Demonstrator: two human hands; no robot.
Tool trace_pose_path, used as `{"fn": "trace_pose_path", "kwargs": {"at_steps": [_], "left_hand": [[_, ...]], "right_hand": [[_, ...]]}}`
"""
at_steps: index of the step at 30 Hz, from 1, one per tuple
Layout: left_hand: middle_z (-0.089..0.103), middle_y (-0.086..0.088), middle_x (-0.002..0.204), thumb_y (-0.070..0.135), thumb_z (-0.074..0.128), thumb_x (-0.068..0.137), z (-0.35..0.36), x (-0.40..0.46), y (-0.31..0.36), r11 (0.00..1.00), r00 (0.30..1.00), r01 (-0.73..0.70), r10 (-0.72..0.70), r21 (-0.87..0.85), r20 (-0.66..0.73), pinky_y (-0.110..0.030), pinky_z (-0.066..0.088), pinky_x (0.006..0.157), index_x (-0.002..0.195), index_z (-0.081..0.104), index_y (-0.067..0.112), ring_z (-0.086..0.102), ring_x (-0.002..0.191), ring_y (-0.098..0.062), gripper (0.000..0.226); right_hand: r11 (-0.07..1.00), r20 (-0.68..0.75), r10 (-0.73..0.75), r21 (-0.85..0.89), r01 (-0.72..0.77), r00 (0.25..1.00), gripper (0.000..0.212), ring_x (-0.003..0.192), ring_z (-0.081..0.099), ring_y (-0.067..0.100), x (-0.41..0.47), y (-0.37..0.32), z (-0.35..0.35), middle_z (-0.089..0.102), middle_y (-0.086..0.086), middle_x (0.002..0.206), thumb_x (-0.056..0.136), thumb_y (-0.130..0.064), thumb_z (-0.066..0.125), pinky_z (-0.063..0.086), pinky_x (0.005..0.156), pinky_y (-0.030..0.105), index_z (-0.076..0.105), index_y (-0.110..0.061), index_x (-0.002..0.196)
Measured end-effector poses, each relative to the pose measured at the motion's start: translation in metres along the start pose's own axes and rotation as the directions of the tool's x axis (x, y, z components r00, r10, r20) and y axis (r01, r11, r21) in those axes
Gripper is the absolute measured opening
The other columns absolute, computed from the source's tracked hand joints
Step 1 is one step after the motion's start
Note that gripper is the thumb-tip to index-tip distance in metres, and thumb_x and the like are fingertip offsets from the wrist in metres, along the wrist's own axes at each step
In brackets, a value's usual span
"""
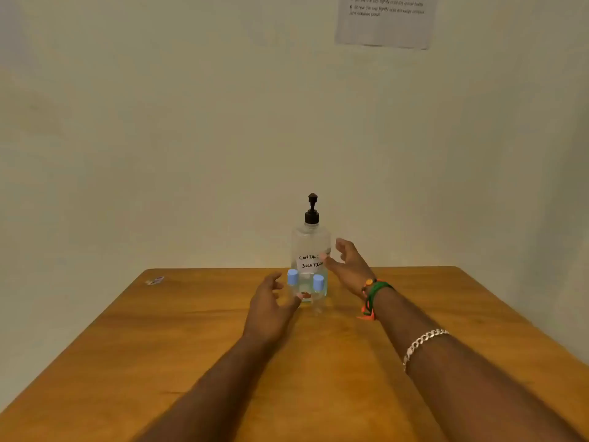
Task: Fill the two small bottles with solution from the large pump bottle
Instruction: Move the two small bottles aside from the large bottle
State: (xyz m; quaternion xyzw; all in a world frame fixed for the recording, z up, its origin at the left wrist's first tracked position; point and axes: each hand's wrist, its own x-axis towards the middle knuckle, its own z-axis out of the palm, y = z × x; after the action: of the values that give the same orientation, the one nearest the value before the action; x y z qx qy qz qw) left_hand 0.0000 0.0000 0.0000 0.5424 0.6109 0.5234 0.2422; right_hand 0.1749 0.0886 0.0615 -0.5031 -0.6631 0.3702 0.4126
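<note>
A large clear pump bottle [309, 244] with a black pump and a handwritten white label stands upright at the far side of the wooden table [191, 346]. Two small clear bottles with light blue caps stand just in front of it, the left one [293, 283] and the right one [318, 291]. My left hand [271, 303] hovers with fingers spread beside the left small bottle, its thumb tip close to the bottle's base. My right hand [347, 266] is open beside the pump bottle's right side, thumb near the label. Neither hand holds anything.
A small scrap of wrapper [155, 280] lies near the table's far left corner. A printed sheet of paper [385, 22] is stuck on the wall at the upper right. Bracelets circle my right wrist and forearm.
</note>
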Motion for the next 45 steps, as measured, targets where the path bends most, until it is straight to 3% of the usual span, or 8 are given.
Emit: {"fn": "trace_pose_path", "kwargs": {"at_steps": [7,18,25,35,38,41,43,45], "left_hand": [[0.059,0.007,0.125,0.033,0.077,0.095,0.014,0.006,-0.016,0.999,1.0,0.012,-0.012,0.049,-0.012,-0.029,0.049,0.083,0.149,0.049,0.028,0.058,0.108,-0.014,0.062],[0.064,0.01,0.105,0.032,0.071,0.097,0.018,0.008,-0.022,0.985,0.996,0.043,-0.03,0.165,-0.081,-0.043,0.059,0.085,0.115,0.055,0.034,0.063,0.093,-0.013,0.024],[0.067,0.001,0.09,0.027,0.073,0.096,0.008,-0.008,-0.02,0.996,0.994,0.029,-0.02,0.086,-0.106,-0.038,0.056,0.075,0.108,0.06,0.025,0.065,0.081,-0.017,0.018],[0.068,0.002,0.093,0.023,0.073,0.093,-0.002,-0.038,-0.013,0.997,0.995,0.035,-0.028,0.074,-0.101,-0.038,0.056,0.071,0.108,0.061,0.025,0.065,0.082,-0.016,0.019],[0.067,0.002,0.093,0.02,0.074,0.091,-0.004,-0.041,-0.009,0.995,0.995,0.038,-0.03,0.09,-0.095,-0.037,0.054,0.069,0.106,0.061,0.024,0.064,0.081,-0.016,0.021],[0.067,0.001,0.089,0.018,0.074,0.09,-0.003,-0.041,-0.008,0.995,0.995,0.033,-0.023,0.099,-0.098,-0.038,0.054,0.07,0.103,0.061,0.023,0.062,0.078,-0.014,0.019],[0.067,0.001,0.087,0.02,0.074,0.091,-0.003,-0.041,-0.009,0.995,0.994,0.026,-0.016,0.097,-0.109,-0.038,0.052,0.069,0.101,0.061,0.022,0.062,0.076,-0.015,0.017],[0.067,0.0,0.087,0.021,0.073,0.091,-0.003,-0.041,-0.01,0.995,0.993,0.016,-0.004,0.1,-0.116,-0.036,0.051,0.068,0.101,0.061,0.021,0.062,0.076,-0.015,0.016]], "right_hand": [[1.0,0.052,-0.019,0.008,0.018,0.998,0.058,0.114,0.055,0.017,0.011,-0.005,0.019,0.056,0.003,0.136,0.095,-0.029,0.068,0.045,0.091,0.027,0.04,-0.016,0.144],[0.995,-0.143,-0.009,-0.104,-0.006,0.99,0.069,0.116,0.058,0.026,0.002,0.007,0.014,0.052,0.009,0.133,0.082,-0.044,0.079,0.05,0.102,0.041,0.048,-0.016,0.137],[0.985,-0.34,0.056,-0.135,-0.108,0.939,0.074,0.121,0.055,0.035,-0.019,0.017,-0.008,0.049,0.012,0.133,0.079,-0.05,0.078,0.049,0.103,0.05,0.047,-0.018,0.139],[0.979,-0.401,0.016,-0.181,-0.097,0.916,0.078,0.124,0.052,0.032,-0.074,0.02,-0.024,0.048,0.009,0.133,0.077,-0.053,0.079,0.051,0.101,0.048,0.047,-0.018,0.139],[0.97,-0.594,-0.088,-0.234,-0.067,0.8,0.08,0.127,0.045,0.028,-0.093,0.006,-0.021,0.043,0.008,0.137,0.077,-0.047,0.081,0.052,0.096,0.045,0.043,-0.019,0.142],[0.849,-0.644,-0.527,-0.426,0.312,0.554,0.029,0.089,0.053,0.016,-0.112,-0.014,-0.008,0.055,-0.004,0.099,0.083,-0.025,0.074,0.051,0.068,0.037,0.057,-0.021,0.106],[0.786,-0.452,-0.612,-0.44,0.435,0.648,0.011,0.073,0.055,0.01,-0.117,-0.026,0.009,0.058,-0.011,0.084,0.086,-0.019,0.069,0.05,0.06,0.035,0.061,-0.024,0.092],[0.761,-0.2,-0.543,-0.527,0.378,0.816,0.016,0.083,0.062,0.014,-0.113,-0.03,0.026,0.062,-0.008,0.104,0.09,-0.024,0.064,0.054,0.068,0.036,0.064,-0.025,0.106]]}}
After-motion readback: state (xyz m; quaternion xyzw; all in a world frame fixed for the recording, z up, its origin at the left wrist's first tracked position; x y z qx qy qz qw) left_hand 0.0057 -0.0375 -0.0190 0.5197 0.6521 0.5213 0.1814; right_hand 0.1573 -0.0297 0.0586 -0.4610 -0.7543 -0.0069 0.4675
